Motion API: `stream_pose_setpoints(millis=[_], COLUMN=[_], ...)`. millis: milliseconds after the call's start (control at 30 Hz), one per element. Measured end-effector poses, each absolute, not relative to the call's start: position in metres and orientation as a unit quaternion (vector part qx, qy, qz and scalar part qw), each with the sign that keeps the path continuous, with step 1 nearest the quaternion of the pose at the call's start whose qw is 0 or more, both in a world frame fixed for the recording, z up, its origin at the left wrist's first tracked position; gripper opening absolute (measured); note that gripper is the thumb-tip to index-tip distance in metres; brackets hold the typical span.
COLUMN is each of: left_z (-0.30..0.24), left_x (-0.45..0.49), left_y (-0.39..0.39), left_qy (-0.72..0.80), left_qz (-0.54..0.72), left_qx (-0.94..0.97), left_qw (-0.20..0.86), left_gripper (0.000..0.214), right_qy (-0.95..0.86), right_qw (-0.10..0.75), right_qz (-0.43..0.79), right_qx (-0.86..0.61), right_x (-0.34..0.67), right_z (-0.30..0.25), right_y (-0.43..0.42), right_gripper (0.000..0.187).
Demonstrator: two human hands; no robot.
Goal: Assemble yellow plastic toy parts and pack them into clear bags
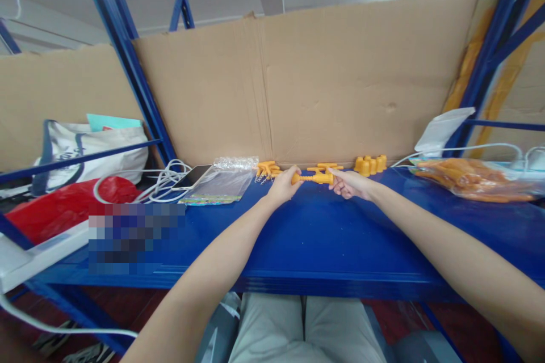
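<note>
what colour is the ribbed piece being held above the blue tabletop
The ribbed piece is yellow-orange; it shows best in the head view.

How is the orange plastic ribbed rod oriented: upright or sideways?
Sideways: the rod runs roughly level between the left hand and the right hand.

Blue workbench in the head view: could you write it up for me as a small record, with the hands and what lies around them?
Surface: blue workbench, cardboard panel behind
Left hand: holds the left end of a ridged yellow-orange plastic piece
Right hand: holds its right end
Beyond left hand: yellow-orange-handled corkscrews with metal spirals
Beyond right hand: cluster of yellow-orange plastic caps
Farther left: smartphone, clear plastic bag, white cables
Far right: clear bag of orange parts
</note>
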State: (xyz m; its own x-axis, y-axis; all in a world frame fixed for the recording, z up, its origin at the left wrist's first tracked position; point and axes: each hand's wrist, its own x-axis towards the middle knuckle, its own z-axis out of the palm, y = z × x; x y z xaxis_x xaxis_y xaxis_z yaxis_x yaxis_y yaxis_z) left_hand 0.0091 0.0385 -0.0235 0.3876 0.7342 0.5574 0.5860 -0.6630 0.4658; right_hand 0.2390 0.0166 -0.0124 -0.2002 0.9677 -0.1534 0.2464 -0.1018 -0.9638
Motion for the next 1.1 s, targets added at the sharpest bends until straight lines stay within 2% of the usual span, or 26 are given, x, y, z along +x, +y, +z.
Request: stream_pose_setpoints(millis=[333,733,933,1100], left_z=[-0.025,-0.025,-0.024,-0.023], left_x=[0.008,0.009,0.009,0.007], left_y=[0.043,0.04,0.041,0.043], left_qy=[0.422,0.41,0.405,0.403], left_qz=[0.379,0.403,0.407,0.405], left_qx=[0.814,0.812,0.813,0.817], left_qw=[0.124,0.095,0.09,0.083], left_gripper=[0.016,0.017,0.018,0.018], right_qy=[-0.704,-0.709,-0.693,-0.686], right_qw=[0.406,0.406,0.413,0.427], right_qz=[0.354,0.326,0.342,0.349], right_qx=[-0.463,-0.476,-0.483,-0.476], right_x=[0.238,0.237,0.234,0.232], right_z=[-0.02,-0.012,-0.012,-0.012], right_y=[0.022,0.013,0.01,0.012], right_gripper=[0.027,0.047,0.047,0.039])
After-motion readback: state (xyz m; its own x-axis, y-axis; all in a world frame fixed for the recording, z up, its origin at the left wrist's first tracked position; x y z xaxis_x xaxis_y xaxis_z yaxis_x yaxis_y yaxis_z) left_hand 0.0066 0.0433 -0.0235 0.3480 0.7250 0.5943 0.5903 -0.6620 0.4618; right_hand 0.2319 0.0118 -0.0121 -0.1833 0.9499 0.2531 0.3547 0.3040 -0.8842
